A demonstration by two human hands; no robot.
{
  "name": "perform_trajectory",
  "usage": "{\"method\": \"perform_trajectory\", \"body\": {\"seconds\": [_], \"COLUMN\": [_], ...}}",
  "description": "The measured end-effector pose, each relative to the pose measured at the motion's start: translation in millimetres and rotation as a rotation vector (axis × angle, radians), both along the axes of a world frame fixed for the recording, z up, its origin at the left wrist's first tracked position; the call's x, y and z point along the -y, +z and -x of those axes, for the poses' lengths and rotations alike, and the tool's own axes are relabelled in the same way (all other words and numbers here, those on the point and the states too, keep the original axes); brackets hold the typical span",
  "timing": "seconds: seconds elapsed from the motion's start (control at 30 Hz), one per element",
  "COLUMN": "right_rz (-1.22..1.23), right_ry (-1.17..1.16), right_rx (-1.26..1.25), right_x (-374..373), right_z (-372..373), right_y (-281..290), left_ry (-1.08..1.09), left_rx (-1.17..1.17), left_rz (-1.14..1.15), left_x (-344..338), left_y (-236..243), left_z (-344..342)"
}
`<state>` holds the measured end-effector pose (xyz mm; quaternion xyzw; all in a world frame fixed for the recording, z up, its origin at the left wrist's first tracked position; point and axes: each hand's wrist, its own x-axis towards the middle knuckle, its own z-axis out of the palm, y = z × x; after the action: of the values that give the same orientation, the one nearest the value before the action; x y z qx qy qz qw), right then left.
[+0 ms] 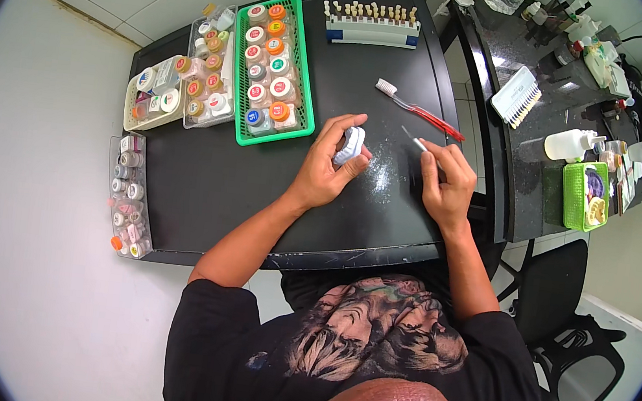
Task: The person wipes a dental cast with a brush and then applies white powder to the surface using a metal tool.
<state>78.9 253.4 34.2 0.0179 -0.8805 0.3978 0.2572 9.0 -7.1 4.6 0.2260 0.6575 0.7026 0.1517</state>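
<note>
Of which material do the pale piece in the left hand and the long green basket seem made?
Pale piece in the left hand: perhaps plaster, matte and chalky, with white powder nearby. Green basket: likely moulded plastic, slightly glossy, judging by its even colour and openwork walls.

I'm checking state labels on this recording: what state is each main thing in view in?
Left hand: curled around the cast
Pale dental cast: held
Right hand: closed on the tool
Thin tool: gripped, tip apart from the cast
White powder: scattered on the black table
Red toothbrush: lying down
Green basket: filled with jars
Jars: capped
Shade guide: lined with tabs
</note>
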Motion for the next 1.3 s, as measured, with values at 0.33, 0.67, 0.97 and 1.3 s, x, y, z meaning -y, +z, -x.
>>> {"method": "perform_trajectory", "body": {"seconds": [0.33, 0.67, 0.97, 1.3], "right_rz": [0.374, 0.151, 0.001, -0.069], "right_ry": [0.134, 0.179, 0.185, 0.193], "right_rx": [0.194, 0.048, 0.005, -0.023], "right_x": [44, 41, 35, 36], "right_z": [-29, -23, -22, -22], "right_y": [-3, -1, -7, -6], "left_ry": [-0.090, -0.121, -0.123, -0.154], "left_rx": [-0.105, -0.268, -0.236, -0.243], "left_rz": [0.090, 0.145, 0.188, 0.176], "left_x": [1, 5, 4, 3], "left_y": [-3, 3, 4, 8], "left_z": [0, 6, 4, 7]}}
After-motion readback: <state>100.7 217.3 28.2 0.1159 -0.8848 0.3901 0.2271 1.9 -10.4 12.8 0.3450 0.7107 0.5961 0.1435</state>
